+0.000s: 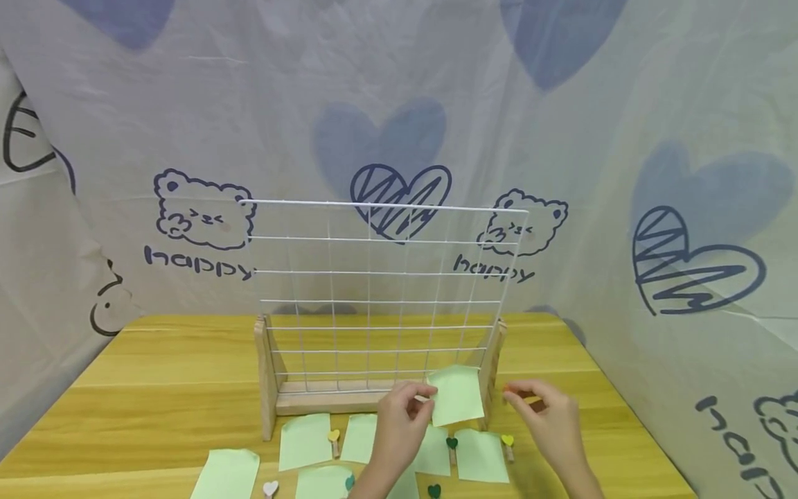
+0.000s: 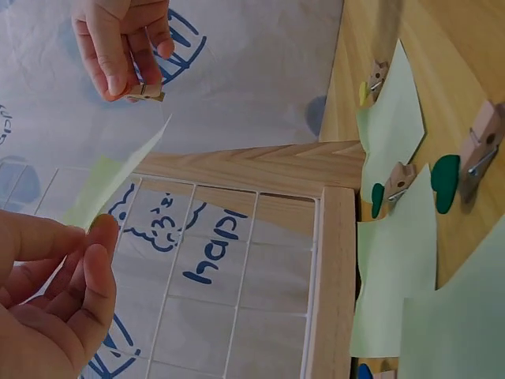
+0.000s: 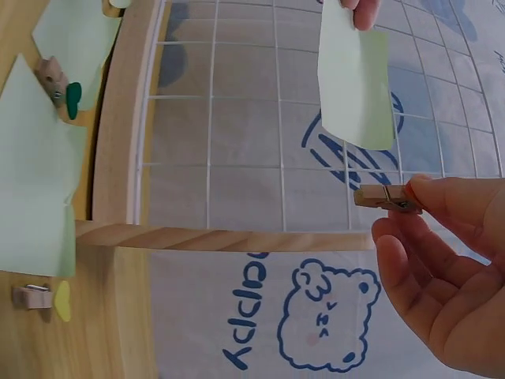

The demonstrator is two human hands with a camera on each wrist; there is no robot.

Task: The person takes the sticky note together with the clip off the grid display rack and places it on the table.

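Observation:
My left hand [image 1: 399,423] pinches a pale green sticky note [image 1: 458,396] by its left edge, holding it in front of the grid's lower right part. In the right wrist view, my right hand [image 3: 450,260] pinches a small wooden clothespin [image 3: 385,197] between thumb and fingers; a bit of orange shows on it in the head view. The clothespin is apart from the note. Behind both hands stands a white wire grid [image 1: 368,274], upright in a wooden base [image 1: 330,398]. The right wooden post [image 1: 492,367] is between the note and my right hand.
Several green notes [image 1: 305,441] lie on the wooden table [image 1: 156,388] before the grid. Heart-topped clothespins lie among them, including a yellow-heart clothespin [image 1: 508,443], a dark green-heart clothespin [image 1: 451,447] and a white-heart clothespin [image 1: 270,488]. A printed curtain [image 1: 280,104] hangs behind.

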